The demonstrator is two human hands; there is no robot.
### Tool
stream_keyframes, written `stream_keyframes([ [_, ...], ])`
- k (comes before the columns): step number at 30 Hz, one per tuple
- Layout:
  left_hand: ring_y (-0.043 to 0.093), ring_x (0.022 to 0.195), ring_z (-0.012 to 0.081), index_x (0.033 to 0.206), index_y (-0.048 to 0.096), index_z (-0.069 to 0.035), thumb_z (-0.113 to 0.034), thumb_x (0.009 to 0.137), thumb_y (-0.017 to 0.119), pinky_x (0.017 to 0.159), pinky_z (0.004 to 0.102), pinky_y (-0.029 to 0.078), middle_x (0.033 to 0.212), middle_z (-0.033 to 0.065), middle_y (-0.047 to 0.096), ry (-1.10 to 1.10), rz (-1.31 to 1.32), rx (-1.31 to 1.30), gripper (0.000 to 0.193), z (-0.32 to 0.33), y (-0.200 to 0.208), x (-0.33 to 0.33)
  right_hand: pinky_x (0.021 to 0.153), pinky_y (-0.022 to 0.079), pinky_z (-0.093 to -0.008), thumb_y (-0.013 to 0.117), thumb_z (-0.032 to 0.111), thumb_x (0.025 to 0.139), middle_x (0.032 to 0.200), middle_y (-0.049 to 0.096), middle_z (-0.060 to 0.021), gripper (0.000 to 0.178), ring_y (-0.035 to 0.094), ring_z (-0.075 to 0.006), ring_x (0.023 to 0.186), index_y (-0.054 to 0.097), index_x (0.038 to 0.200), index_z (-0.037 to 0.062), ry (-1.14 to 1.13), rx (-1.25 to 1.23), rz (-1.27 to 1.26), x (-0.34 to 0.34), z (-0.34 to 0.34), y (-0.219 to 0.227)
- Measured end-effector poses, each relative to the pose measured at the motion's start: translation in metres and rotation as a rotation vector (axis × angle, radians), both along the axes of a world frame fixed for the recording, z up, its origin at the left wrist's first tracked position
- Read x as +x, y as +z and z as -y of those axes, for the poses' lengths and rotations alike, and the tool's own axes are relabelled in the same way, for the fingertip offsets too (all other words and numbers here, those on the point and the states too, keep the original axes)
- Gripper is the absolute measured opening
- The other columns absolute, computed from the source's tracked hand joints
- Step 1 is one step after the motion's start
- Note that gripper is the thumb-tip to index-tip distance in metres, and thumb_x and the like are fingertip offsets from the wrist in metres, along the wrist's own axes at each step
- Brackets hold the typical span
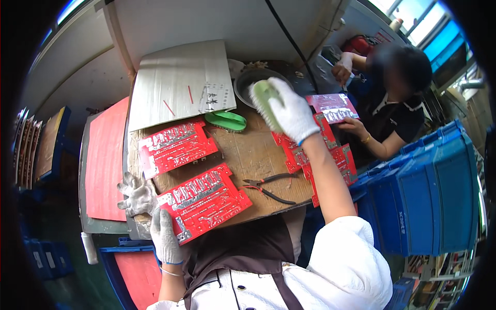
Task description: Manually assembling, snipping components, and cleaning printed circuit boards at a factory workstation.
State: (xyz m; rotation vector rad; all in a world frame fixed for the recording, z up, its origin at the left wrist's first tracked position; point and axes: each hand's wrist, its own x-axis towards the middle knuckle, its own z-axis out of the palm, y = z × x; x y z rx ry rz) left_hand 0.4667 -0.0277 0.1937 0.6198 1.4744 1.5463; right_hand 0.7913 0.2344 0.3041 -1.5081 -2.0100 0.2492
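Note:
My left hand [167, 238], in a white knit glove, grips the lower left corner of a red circuit board [206, 202] at the near edge of the table. Silvery solder patches cover the board's upper face. My right hand [293, 109], also gloved, is wrapped over the back of a pale green scrub brush [264, 101] with light bristles. It is raised over the far right of the table, by a grey metal basin [247, 85]. Beyond the held board lies another red circuit board [178, 146]. Several more red boards [344, 161] overlap under my right forearm.
Black-handled pliers [271, 188] lie mid-table. A green brush [226, 121] rests beside a large pale sheet [178, 77]. An empty grey glove [138, 194] lies at the left edge. At right, a co-worker holds a red board [333, 107] near stacked blue crates [423, 194].

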Motion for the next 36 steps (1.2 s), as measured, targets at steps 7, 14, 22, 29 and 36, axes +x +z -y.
stream_keyframes([
  [7,0.064,0.095,0.0105,0.128,0.062,-0.001,-0.020,0.104,0.062,0.084,0.0293,0.055,0.111,0.0042,0.068,0.005,0.124,-0.070,0.031,0.016,0.018,0.025,0.104,0.051,-0.0458,0.062,0.031,0.093,0.132,0.066,-0.0206,0.053,0.062,-0.0411,0.122,0.058,0.143,0.0136,-0.082,-0.116,0.169,0.014,-0.177,-0.080],
  [14,0.062,0.065,0.0040,0.120,0.065,-0.003,-0.034,0.106,0.060,0.053,0.0213,0.049,0.089,0.0000,0.069,0.025,0.050,-0.056,0.035,-0.004,0.015,0.027,0.107,0.050,-0.0420,0.067,0.028,0.090,0.136,0.065,-0.0176,0.054,0.062,-0.0374,0.125,0.062,0.140,0.0105,0.099,-0.155,0.250,0.042,-0.219,-0.093],
  [22,0.065,0.054,0.0118,0.139,0.053,-0.007,-0.059,0.104,0.052,0.042,0.0240,0.051,0.083,0.0052,0.069,-0.026,0.187,-0.106,0.062,0.026,-0.005,0.029,0.102,0.052,-0.0388,0.060,0.019,0.098,0.131,0.069,-0.0191,0.043,0.069,-0.0328,0.117,0.063,0.139,0.0084,0.149,0.167,0.090,-0.042,-0.031,-0.025],
  [29,0.066,0.099,0.0135,0.149,0.046,-0.003,-0.056,0.107,0.049,0.089,0.0293,0.055,0.115,0.0102,0.069,0.116,0.108,0.173,0.068,0.026,-0.058,0.054,0.071,0.060,-0.0406,0.069,0.018,0.093,0.100,0.075,-0.0153,0.034,0.073,-0.0347,0.075,0.070,0.127,0.0157,0.481,0.013,0.082,-0.166,0.233,-0.039],
  [36,0.066,0.047,0.0194,0.129,0.057,-0.005,-0.065,0.104,0.043,0.038,0.0278,0.053,0.078,0.0108,0.072,0.073,0.492,0.032,0.067,0.030,-0.047,0.054,0.097,0.055,-0.0365,0.063,0.006,0.096,0.118,0.073,-0.0235,0.037,0.073,-0.0298,0.111,0.067,0.133,0.0016,0.441,-0.155,-0.106,-0.136,0.223,-0.053],
])
